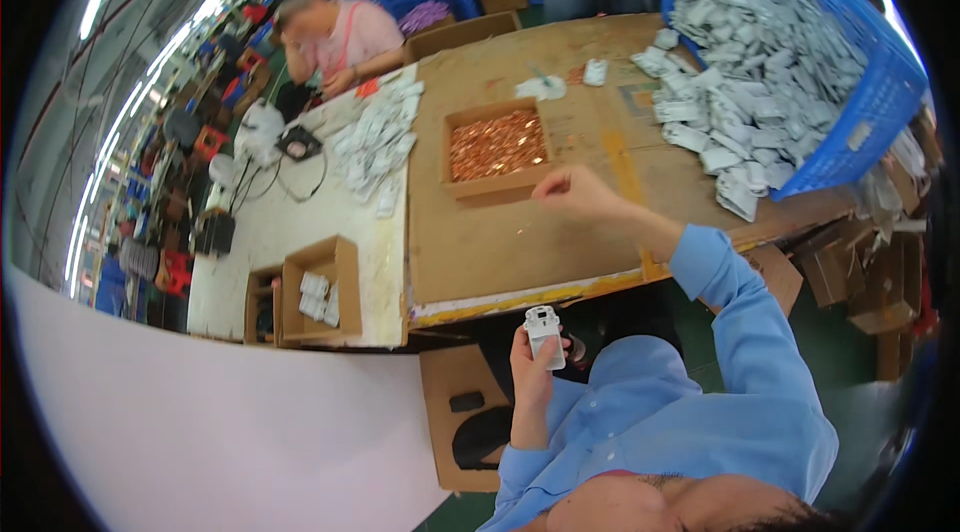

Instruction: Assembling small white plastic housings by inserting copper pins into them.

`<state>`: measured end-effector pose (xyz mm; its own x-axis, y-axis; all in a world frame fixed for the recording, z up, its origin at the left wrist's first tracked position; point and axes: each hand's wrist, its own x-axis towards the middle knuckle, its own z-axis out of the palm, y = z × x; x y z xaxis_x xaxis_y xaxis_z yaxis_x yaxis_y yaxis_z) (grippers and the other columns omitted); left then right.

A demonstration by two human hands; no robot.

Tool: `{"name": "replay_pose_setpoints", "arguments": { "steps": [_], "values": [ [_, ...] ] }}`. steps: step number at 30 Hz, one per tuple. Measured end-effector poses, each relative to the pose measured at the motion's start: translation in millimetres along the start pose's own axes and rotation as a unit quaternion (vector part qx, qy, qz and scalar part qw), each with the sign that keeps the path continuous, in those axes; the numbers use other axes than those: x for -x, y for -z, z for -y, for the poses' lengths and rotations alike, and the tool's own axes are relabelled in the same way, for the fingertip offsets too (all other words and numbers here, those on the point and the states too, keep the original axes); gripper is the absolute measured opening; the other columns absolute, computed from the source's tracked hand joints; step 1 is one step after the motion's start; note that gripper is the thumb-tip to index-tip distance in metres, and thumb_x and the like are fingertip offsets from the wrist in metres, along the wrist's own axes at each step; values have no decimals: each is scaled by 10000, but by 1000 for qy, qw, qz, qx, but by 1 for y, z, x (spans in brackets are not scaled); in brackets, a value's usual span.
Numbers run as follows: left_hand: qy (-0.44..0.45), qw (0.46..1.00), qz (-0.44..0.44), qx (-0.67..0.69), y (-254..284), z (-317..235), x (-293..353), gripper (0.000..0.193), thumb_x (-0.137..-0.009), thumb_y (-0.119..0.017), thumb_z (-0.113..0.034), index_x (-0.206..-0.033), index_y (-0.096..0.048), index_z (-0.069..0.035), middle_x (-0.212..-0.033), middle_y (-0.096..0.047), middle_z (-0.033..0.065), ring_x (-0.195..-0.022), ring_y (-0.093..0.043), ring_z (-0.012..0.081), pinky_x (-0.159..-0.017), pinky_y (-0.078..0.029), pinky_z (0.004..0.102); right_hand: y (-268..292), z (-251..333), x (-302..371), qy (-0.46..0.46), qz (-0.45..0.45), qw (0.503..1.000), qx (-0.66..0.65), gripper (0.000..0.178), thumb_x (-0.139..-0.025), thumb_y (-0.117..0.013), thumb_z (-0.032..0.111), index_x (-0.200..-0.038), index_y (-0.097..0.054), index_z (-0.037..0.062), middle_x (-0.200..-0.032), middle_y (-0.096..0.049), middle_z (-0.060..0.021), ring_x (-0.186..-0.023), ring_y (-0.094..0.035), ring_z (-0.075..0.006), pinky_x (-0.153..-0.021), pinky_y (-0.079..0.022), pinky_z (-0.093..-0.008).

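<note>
My left hand grips a white plastic housing in front of my body, below the table's front edge. The thumb lies across its face, and a dark square opening shows near its top end. Over the brown table my right hand is closed, with thumb and fingers pinched together. Anything between those fingertips is too small to make out. Just beyond the right hand stands a cardboard box filled with small shiny copper-coloured pieces.
A blue crate on the right spills many white housings onto the table. More white pieces lie on the white table at left, near a small carton. A person in pink sits across; another stands at the far edge.
</note>
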<state>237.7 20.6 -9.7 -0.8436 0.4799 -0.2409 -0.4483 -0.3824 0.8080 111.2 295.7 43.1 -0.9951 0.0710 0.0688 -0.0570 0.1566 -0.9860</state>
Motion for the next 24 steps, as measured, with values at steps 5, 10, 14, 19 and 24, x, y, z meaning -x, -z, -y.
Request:
{"name": "replay_pose_setpoints", "arguments": {
  "steps": [5, 10, 14, 19, 24],
  "values": [
    [14, 999, 43, -8, -25, 4, -6, 341, -914, -582, -81, -1226, -449, -47, -1056, -633, 126, -786, -632, 156, -657, -532, 278, 2, 12, 74, -32, -15, 998, -55, 167, -839, -664, 43, -994, -700, -5, -932, -699, -52, -858, -635, -101, -800, -508, -255],
    [27, 997, 61, -40, -43, 7, -11, 304, -929, -561, -102, -1208, -453, -46, -1047, -645, 130, -779, -638, 153, -656, -529, 272, -13, -3, 141, -46, -72, 995, -58, 158, -857, -651, 56, -1000, -699, 9, -905, -691, -45, -829, -615, -86, -765, -500, -246],
    [40, 994, 69, -70, -48, 13, -16, 293, -936, -548, -109, -1204, -449, -47, -1058, -651, 140, -779, -649, 156, -657, -528, 269, -29, -23, 179, -65, -82, 981, -161, 159, -867, -630, 43, -1005, -682, -18, -921, -688, -69, -856, -633, -103, -794, -516, -264],
    [6, 988, 68, -142, -47, 23, -19, 298, -940, -531, -89, -1222, -465, -20, -1041, -656, 126, -793, -651, 168, -703, -530, 273, -47, -17, 207, -63, -163, 979, -105, 72, -836, -618, 31, -897, -644, 3, -807, -655, -31, -747, -609, -85, -683, -502, -240],
    [-56, 969, 54, -233, -41, 34, -19, 235, -951, -545, -102, -1166, -560, -10, -1007, -634, 33, -863, -592, 81, -727, -486, 228, -66, -13, 216, -41, -139, 986, -83, 71, -808, -669, 55, -843, -631, 7, -766, -647, -54, -701, -616, -114, -659, -504, -266]
  ]
}}
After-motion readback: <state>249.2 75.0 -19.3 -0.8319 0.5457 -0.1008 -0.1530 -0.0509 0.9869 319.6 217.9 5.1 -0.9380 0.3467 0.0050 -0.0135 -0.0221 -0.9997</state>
